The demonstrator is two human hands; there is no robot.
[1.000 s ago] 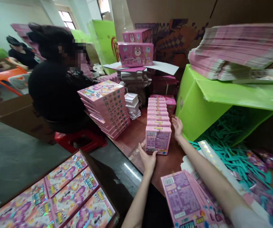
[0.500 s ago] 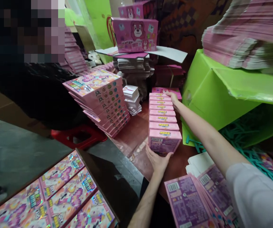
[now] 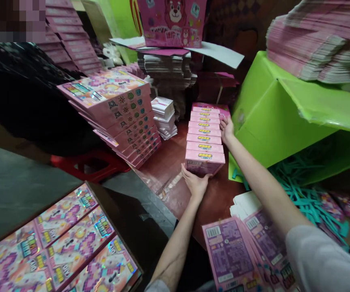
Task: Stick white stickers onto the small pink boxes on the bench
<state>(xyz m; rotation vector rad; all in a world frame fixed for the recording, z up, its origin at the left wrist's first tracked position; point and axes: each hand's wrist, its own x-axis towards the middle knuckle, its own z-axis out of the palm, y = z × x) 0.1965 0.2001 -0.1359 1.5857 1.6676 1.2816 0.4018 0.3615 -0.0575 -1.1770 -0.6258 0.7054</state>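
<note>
Head view: two bare arms reach over a table (image 3: 169, 170) to a row (image 3: 204, 140) of pink boxes.
Row: about eight slim cardboard boxes stand on edge, face to back, in one line running away from the person. The tops are glossy pink, each with a yellow label. The row stands mid-table, just left of a green carton (image 3: 260, 117).
Left hand (image 3: 195, 183): flat, fingers spread, pressed on the near face of the front box.
Right hand (image 3: 226, 129): open, fingers laid against the right side of the row near its far end.
Stack (image 3: 117, 107): a dozen or so flat pink boxes, leaning, left of the row and apart from it.
Cards (image 3: 164, 115): small white piles between stack and row, farther back.
Packs (image 3: 232, 251): several flat, purple-backed, fanned at the near right — barcodes up.
Case (image 3: 126, 239): one brown carton at lower left, with three rows of foil-bright boxes inside.
Shreds (image 3: 303, 194): teal paper strips under the green carton's flap.
Sheets (image 3: 315, 48): thick piles of unfolded pink card on top of the green carton.
Bear box (image 3: 171, 20): one, pink, set on paper piles at the back.
Person (image 3: 25, 93): one, in black, at the left by a red stool (image 3: 89, 166).
Surface: smooth red-brown tabletop with a grey polished floor (image 3: 16, 190) beside it — a crowded packing room.
</note>
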